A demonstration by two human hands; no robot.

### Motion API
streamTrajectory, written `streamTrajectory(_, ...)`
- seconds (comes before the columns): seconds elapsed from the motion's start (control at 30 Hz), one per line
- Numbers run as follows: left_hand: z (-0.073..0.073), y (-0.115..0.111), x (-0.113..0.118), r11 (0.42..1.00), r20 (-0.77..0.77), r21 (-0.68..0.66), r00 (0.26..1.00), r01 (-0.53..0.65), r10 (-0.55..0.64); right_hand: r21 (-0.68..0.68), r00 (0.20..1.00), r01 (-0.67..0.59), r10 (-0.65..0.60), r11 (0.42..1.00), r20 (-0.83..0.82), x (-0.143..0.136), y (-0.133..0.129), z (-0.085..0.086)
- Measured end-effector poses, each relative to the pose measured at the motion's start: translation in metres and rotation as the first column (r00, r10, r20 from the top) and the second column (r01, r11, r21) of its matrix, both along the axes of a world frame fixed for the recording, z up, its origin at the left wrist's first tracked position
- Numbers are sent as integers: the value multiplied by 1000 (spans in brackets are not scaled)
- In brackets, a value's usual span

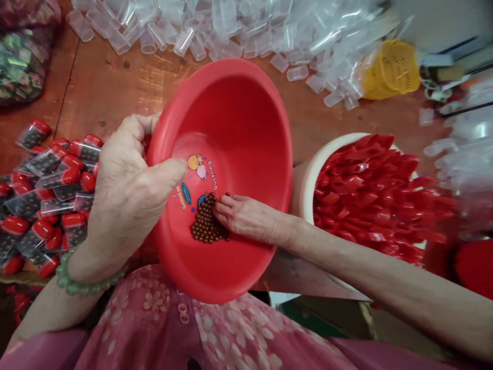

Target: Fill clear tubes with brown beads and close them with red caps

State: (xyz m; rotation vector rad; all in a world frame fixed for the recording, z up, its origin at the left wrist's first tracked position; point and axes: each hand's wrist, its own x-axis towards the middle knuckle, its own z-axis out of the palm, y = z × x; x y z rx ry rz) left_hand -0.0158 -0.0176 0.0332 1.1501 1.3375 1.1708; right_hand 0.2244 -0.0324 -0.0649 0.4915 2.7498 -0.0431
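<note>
A red plastic basin (239, 118) is tilted toward me above the table's front edge. My left hand (134, 180) grips its left rim, thumb inside and fingers behind the wall. A small heap of shiny brown balls (208, 221) lies low in the basin, beside a printed duckling picture (197, 165). Inside the basin, my right hand (244, 216) touches the right side of the heap with its fingers drawn together. Whatever those fingertips may hold is hidden among the balls.
Filled clear tubes with red caps (50, 190) are piled at left. A white bucket (308, 190) of red plastic pieces (365, 200) stands at right. Loose clear tubes (185, 38) spread along the back, near a yellow basket (393, 69). A bag (23, 61) sits back left.
</note>
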Motion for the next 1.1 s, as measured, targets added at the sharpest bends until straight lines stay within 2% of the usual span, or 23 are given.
streamTrajectory(0.13, 8, -1, 10, 1000, -11, 13, 1000, -6, 6, -119, 989, 35, -51, 992, -136, -20, -15, 3)
streamTrajectory(0.23, 14, -2, 15, 1000, -14, 18, 1000, 25, -24, -317, 970, 34, -108, 948, -219, -34, -13, 12)
streamTrajectory(0.3, 15, -2, 16, 998, -14, 36, 998, 55, -55, -507, 962, -2, -137, 862, -236, -42, -7, 19)
streamTrajectory(0.4, 12, 1, 11, 996, -40, 58, 997, 75, -73, -728, 933, -35, -238, 685, -269, -50, 4, 26)
streamTrajectory(0.53, -6, 8, -7, 997, -129, 15, 989, 73, -70, -851, 837, -160, -388, 501, -386, -59, 13, 24)
streamTrajectory(0.63, -27, 15, -23, 998, -166, 28, 985, 57, -52, -883, 782, -221, -466, 414, -414, -63, 16, 25)
streamTrajectory(0.73, -48, 24, -37, 997, -155, 55, 987, 55, -46, -908, 755, -178, -540, 378, -373, -62, 19, 29)
streamTrajectory(0.8, -58, 29, -44, 996, -165, 53, 985, 66, -56, -915, 733, -149, -578, 376, -358, -60, 20, 32)
streamTrajectory(0.87, -61, 30, -50, 994, -272, 55, 960, 91, -73, -910, 703, -129, -611, 394, -365, -57, 22, 36)
streamTrajectory(0.9, -61, 28, -52, 992, -374, 82, 926, 94, -57, -903, 686, -120, -624, 412, -375, -56, 23, 39)
streamTrajectory(1.0, -52, 14, -52, 957, -650, 250, 758, 143, 57, -887, 643, -82, -656, 455, -396, -51, 27, 47)
streamTrajectory(1.03, -47, 6, -50, 942, -675, 275, 736, 191, 47, -885, 624, -76, -670, 460, -402, -50, 28, 50)
streamTrajectory(1.07, -43, -2, -47, 931, -663, 264, 748, 254, -16, -883, 603, -75, -684, 462, -409, -49, 28, 52)
streamTrajectory(1.1, -39, -9, -43, 919, -611, 217, 780, 330, -135, -880, 581, -84, -695, 467, -424, -48, 29, 54)
